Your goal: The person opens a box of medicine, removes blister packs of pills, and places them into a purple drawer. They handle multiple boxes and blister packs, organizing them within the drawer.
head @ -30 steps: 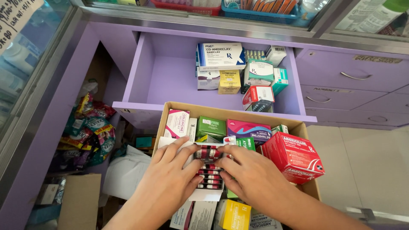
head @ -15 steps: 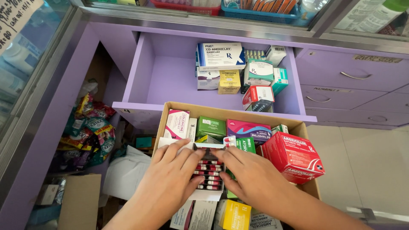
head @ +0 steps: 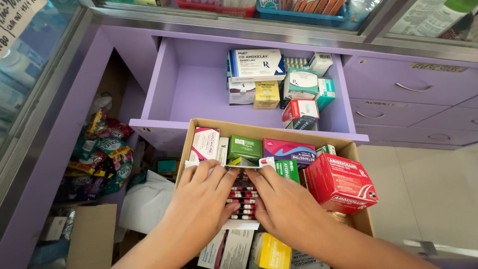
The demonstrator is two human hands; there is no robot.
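1. Both hands are down in the cardboard box (head: 196,130), one on each side of a stack of red-and-white capsule blister strips (head: 242,198). The left hand (head: 201,206) lies flat with its grip loosely spread, fingertips touching the strips' left edge. The right hand (head: 284,201) does the same on the other side, fingers pressing in. Neither really pinches anything; they sort of cup the stack between them.
2. The strips sit in the middle of the box, low between the packs, with a flat white leaflet-ish piece (head: 239,162) lying just above the fingertips.
3. Packed around them: a pink-and-white carton (head: 205,144), a green carton (head: 244,147), a purple-pink one (head: 290,151) and a big red box (head: 341,182) tilted at the right.
4. Progress-wise, I'd say half sorted: the purple drawer (head: 194,84) behind is open with a cluster of cartons (head: 279,79) at its right end, left part bare, and the box is crammed.
5. Room: purple cabinetry, more drawers at right, snack packets (head: 102,154) piled at left, tiled floor (head: 438,194).
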